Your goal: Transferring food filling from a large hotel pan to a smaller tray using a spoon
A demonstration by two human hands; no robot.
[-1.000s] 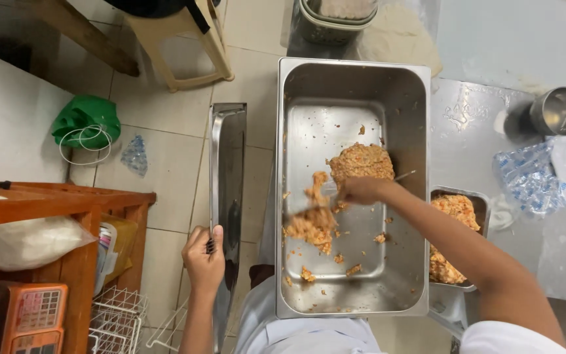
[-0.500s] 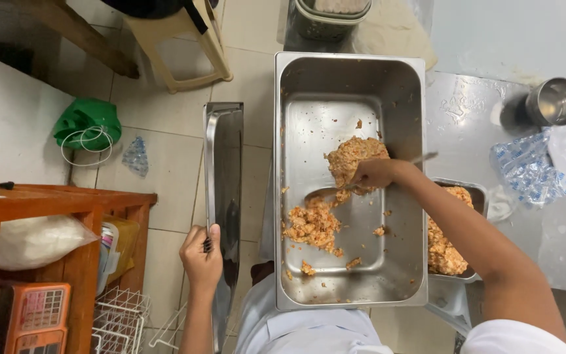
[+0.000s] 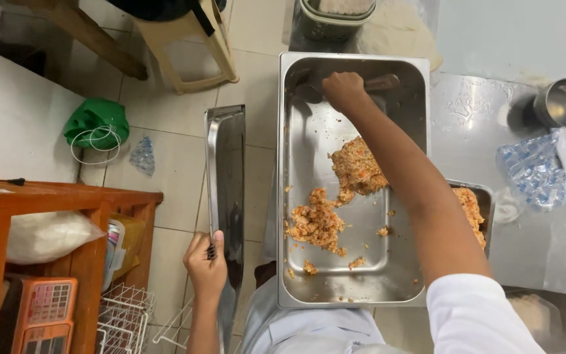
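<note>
Your right hand [image 3: 343, 88] is closed in a fist around the handle of a metal serving spoon [image 3: 380, 83] at the far end of the deep rectangular stainless steel pan [image 3: 404, 275]. Clumps of orange-flecked rice [image 3: 356, 167] lie on the pan's floor, nearer you. Your left hand [image 3: 206, 265] grips the edge of a flat stainless steel lid [image 3: 226, 170], held upright just beside the pan.

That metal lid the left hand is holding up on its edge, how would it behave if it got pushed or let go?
The lid is probably stiff: it stands on its long edge without bending. It looks apt to tip, since only the left hand steadies it near one end. Its polished, shiny surface suggests it could be slippery, and sheet steel that long is likely fairly heavy for one hand.
</note>
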